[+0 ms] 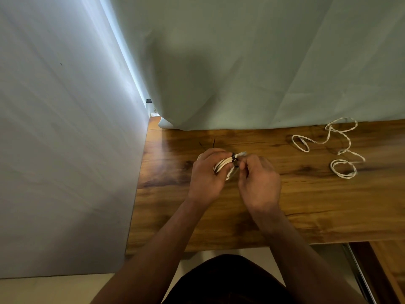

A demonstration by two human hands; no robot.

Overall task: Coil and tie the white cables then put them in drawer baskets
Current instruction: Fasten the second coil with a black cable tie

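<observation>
Much of the coiled white cable [222,165] behind the left hand [206,175]; black tie [233,158] tiny, blurred; table [328,205] off-frame rightward.

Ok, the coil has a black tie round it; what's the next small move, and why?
Probably pull the tie snug with the right hand. The tie already circles the coil, the right hand pinches at it, and the left hand holds the coil together, so the tying looks unfinished. A second cable lies loose on the table.

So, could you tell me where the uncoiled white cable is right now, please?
In the head view, the cable lies loose on the table at the far right, near the hanging cloth, well right of the right hand.
</observation>
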